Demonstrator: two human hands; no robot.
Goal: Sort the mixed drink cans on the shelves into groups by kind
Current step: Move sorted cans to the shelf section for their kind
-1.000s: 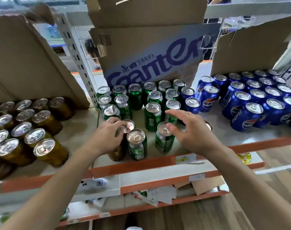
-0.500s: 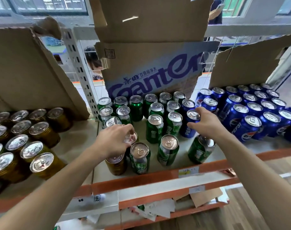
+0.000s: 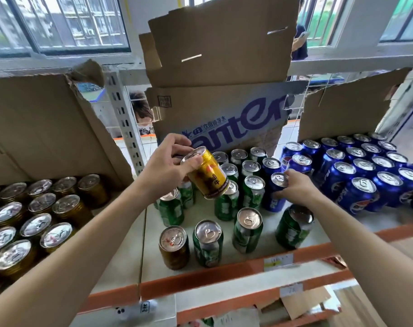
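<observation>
Over the shelf (image 3: 151, 244), left grip (image 3: 165, 168) holds tilted gold can (image 3: 209, 177); right grip (image 3: 299, 187) clasps upright blue can (image 3: 272, 201)

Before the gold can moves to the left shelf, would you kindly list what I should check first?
1. Left hand grips the gold can: ok, fingers around its top.
2. Can clear of the green cans: ok, tilted above them.
3. Room beside the gold group: ok, bare shelf shows at its right.
4. Right hand holds the blue can: ok.
5. Green section free of gold: not ok, another gold can stands at the front.
</observation>
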